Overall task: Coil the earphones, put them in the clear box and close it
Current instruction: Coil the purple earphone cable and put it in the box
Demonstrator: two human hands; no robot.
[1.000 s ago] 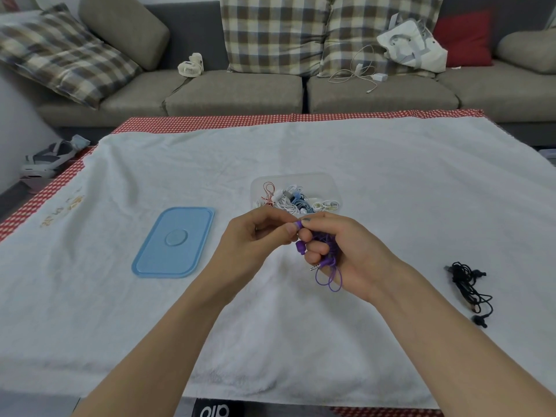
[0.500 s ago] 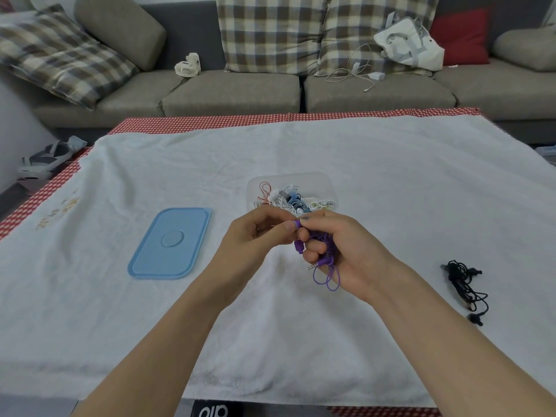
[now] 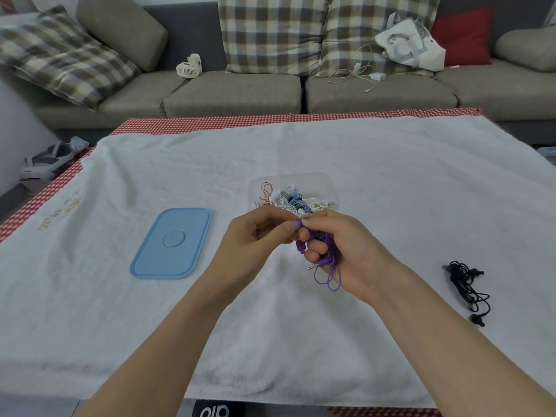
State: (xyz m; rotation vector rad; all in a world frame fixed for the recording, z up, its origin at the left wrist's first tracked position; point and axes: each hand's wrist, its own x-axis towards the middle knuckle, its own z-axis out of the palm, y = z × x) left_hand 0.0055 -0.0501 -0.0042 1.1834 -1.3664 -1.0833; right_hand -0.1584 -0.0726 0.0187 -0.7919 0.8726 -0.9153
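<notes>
Purple earphones (image 3: 326, 267) are bunched in my right hand (image 3: 346, 251), whose fingers curl round the coil; loops and the jack plug hang out below. My left hand (image 3: 255, 236) pinches one purple end at the top of the bundle, fingertip to fingertip with my right. Just behind both hands stands the clear box (image 3: 319, 182), open, holding several coiled earphones in white, blue and red. Its blue lid (image 3: 173, 243) lies flat on the towel to the left. A black pair of earphones (image 3: 464, 288) lies tangled on the towel at the right.
A white towel (image 3: 391, 191) covers the table over a red checked cloth (image 3: 210, 123). Behind is a grey sofa (image 3: 234, 91) with plaid cushions, a small fan (image 3: 188, 66), a white cable with charger (image 3: 361, 75) and a white bag (image 3: 412, 45).
Both hands stay together over the purple bundle, with only slight finger movement. The view has shifted a little.
</notes>
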